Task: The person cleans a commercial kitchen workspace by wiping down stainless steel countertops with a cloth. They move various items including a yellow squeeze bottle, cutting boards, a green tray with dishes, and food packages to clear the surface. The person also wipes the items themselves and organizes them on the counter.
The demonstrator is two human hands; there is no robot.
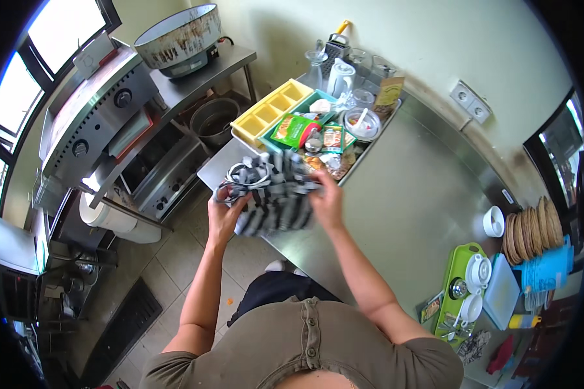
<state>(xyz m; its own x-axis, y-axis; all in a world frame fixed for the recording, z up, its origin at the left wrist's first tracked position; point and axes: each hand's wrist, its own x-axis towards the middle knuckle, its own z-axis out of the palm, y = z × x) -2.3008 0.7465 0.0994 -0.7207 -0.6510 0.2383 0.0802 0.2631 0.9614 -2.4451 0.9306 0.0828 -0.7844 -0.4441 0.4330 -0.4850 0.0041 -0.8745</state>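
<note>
A black-and-white patterned cloth (278,206) hangs between my two hands over the near left edge of the steel table (389,209). It is blurred by motion. My left hand (224,209) grips its left side, where pale and dark cords or ties (246,176) are bunched in loops. The fingers of my right hand (328,199) pinch its right edge. Just beyond the cloth lies a tray of groceries, with a green food packet (292,130), spice sachets (333,138) and a lidded clear tub (362,123).
A yellow compartment tray (272,109), a white jug (341,77) and a box grater (337,51) stand towards the wall. At right are a green tray (455,262) with white cups and stacked woven plates (533,231). A griddle (102,104) and a large pan (180,41) stand at left.
</note>
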